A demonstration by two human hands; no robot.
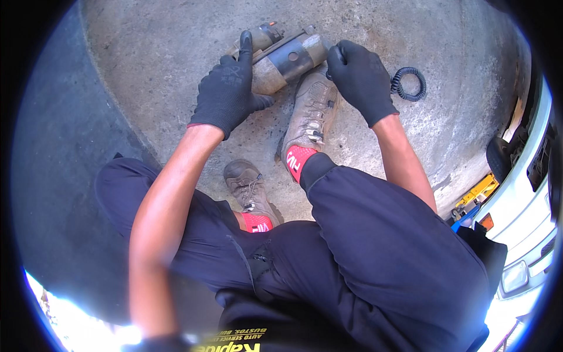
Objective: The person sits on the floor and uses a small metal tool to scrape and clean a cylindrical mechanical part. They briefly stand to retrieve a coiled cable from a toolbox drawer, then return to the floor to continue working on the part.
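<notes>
A starter motor point(293, 58), a grey metal cylinder with a dark band and a smaller cylinder along its far side, lies tilted above the toe of my right shoe point(314, 105). My left hand point(226, 88), in a black knit glove, grips its left end, thumb on the near side and fingers on the far side. At the motor's right end my right hand point(360, 79), also gloved in black, is closed with the knuckles up. Whatever its fingers pinch there is hidden.
A coiled black cord point(409, 84) lies on the stained concrete floor point(176, 29) right of my right hand. My left shoe point(249, 182) stands nearer. At the right are a white vehicle front point(519, 234), a yellow metal tool point(481, 189) and a black tire point(498, 155).
</notes>
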